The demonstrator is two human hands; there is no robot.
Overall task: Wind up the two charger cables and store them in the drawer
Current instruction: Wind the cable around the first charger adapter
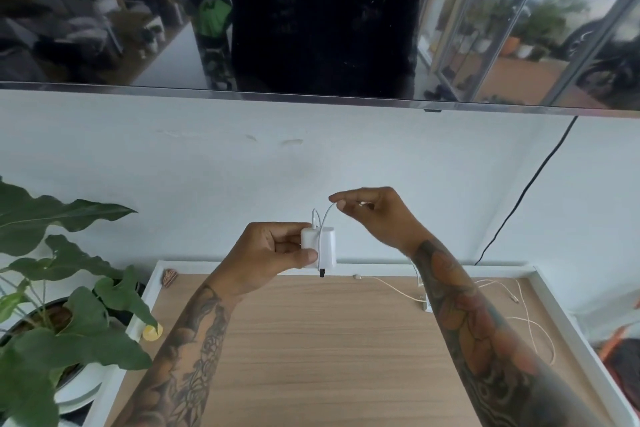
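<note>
Clearly the first winding was under way: the left hand [277, 248] had closed its grip round the white charger block [320, 248], thumb across its face, holding it upright above the far edge of the counter [311, 340]. Its thin white cable [325, 222] ran over the block in at least one turn and rose toward one o'clock into the right hand [374, 210], whose thumb and forefinger were pinched on the free end. Little loose length showed between the hands, so I judged this cable almost wound. Out at three o'clock from the block, the second charger cable [519, 315] lay slack and uncoiled on the counter, partly hidden by the right forearm; its small plug end [356, 276] sat near the back rim. No drawer was in view, so both stowings remained.
</note>
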